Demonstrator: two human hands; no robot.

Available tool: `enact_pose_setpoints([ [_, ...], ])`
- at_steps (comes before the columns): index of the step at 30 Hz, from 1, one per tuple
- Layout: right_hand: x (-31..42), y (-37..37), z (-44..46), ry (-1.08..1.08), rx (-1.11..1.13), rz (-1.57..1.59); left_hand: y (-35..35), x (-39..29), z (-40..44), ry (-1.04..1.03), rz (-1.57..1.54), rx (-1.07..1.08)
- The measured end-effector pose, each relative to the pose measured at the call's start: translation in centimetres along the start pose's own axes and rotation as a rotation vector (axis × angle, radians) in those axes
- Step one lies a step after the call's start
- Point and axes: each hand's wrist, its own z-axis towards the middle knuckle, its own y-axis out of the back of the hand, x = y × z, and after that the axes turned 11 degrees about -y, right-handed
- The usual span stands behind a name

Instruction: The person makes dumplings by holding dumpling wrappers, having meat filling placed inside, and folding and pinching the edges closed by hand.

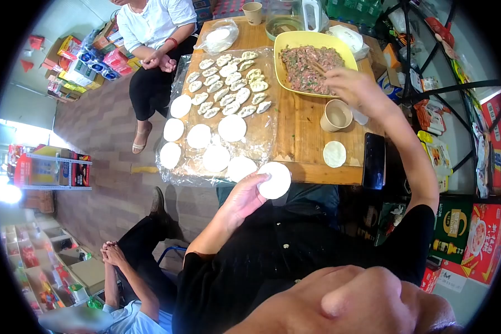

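Note:
A round white dough wrapper [275, 180] lies in my left hand [244, 199], held at the table's front edge. Over the yellow bowl [286, 39] of minced filling [306, 67], my right hand [350, 86] is closed on chopsticks [319, 69], their tips at the filling. Left of the bowl, several folded dumplings [226, 99] rest in rows on plastic film [265, 125]. Several flat wrappers [232, 128] lie nearer to me on the film. Another wrapper [334, 154] is on bare wood at the right.
The wooden table [300, 145] also holds a paper cup [336, 116], a dark phone [374, 160] at its right edge and a glass pitcher [284, 22] at the back. One person [156, 33] sits at the far left, another [133, 278] at the lower left.

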Motion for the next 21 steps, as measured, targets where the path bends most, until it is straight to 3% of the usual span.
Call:
enact_pose_setpoints([
  [2, -0.7, 1.7, -0.2, -0.005, -0.206, 0.243, -0.1, 0.0, 0.0, 0.002, -0.016, 0.014],
  [3, -0.5, 2.3, 0.0, -0.204, -0.222, 0.341, -0.2, 0.0, 0.0, -0.008, -0.010, 0.010],
  [4, -0.9, 1.9, 0.6, -0.202, -0.224, 0.345, -0.3, -0.1, -0.1, -0.019, -0.001, 0.006],
  [6, -2.8, 0.2, 2.4, -0.546, -0.379, 0.984, -0.1, 0.1, 0.0, -0.016, 0.005, 0.010],
  [10, -7.1, -4.9, 4.8, -0.643, -0.308, 1.394, -0.4, 0.3, -0.4, -0.027, 0.017, 0.031],
  [15, -7.4, -2.0, 2.6, -0.748, -0.363, 1.182, -0.8, -0.2, -0.9, -0.056, 0.035, 0.063],
  [21, -3.6, -0.7, 3.9, -0.459, -0.380, 0.994, -0.3, 0.4, -0.3, -0.057, 0.009, 0.049],
])
